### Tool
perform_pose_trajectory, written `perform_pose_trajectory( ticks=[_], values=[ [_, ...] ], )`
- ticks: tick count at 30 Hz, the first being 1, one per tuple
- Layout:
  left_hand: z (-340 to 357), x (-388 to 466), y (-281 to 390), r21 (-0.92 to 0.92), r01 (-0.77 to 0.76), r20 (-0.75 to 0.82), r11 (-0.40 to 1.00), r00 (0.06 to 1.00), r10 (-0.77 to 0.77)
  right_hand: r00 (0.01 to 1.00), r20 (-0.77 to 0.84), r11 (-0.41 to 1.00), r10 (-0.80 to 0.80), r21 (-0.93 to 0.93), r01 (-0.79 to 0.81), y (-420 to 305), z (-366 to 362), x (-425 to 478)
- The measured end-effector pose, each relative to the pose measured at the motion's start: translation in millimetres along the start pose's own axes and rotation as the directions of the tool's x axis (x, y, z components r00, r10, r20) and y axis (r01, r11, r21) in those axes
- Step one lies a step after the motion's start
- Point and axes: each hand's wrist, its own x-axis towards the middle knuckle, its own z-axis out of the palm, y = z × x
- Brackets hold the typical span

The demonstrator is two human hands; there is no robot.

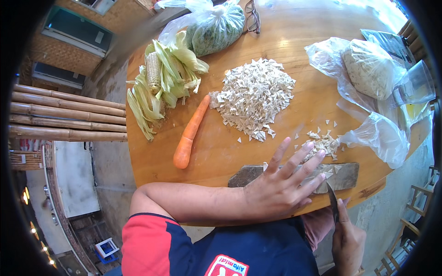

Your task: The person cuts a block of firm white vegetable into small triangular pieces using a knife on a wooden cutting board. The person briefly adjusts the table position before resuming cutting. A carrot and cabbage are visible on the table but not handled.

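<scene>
My left hand lies spread, palm down, over a dark, worn board at the table's near edge. Its fingertips reach a small heap of pale triangular pieces. A few such pieces sit on the board beside the fingers; what lies beneath the palm is hidden. At the lower right, my right hand holds a knife, its dark blade pointing up towards the board's near edge. Further back in the middle spreads a large pile of the same triangular pieces.
A carrot lies left of the large pile. Behind it are corn husks with a corn cob, a plastic bag of greens and eyeglasses. Right are a filled plastic bag and a clear plastic cup. The wooden table has a curved edge.
</scene>
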Motion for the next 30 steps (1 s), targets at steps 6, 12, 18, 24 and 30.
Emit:
perform_pose_trajectory(
  ticks=[6,12,18,24,30],
  values=[
    [-0.8,-0.4,1.7,-0.022,0.018,0.016,1.0,1.0,-0.017,0.999,0.004,0.997,-0.042,0.06,0.042,14.5,2.8,-5.9],
    [-47.7,10.6,1.2,-0.248,0.095,0.016,0.964,0.995,-0.094,0.987,-0.069,0.98,-0.142,0.129,0.15,18.5,-6.9,-4.3],
    [-122.5,87.5,-90.7,0.454,-0.076,-0.203,0.888,0.961,0.186,0.963,-0.121,0.968,-0.243,0.033,0.248,38.2,-7.0,-5.2],
    [-155.1,208.3,-226.1,0.833,-0.323,0.37,0.449,0.929,-0.017,0.966,-0.051,0.95,-0.252,0.176,0.257,43.5,-14.4,-9.8],
    [-129.2,242.8,-265.8,0.74,-0.483,0.55,0.467,0.835,-0.008,0.96,-0.14,0.967,-0.243,0.041,0.251,65.0,0.7,-12.0]
  ],
)
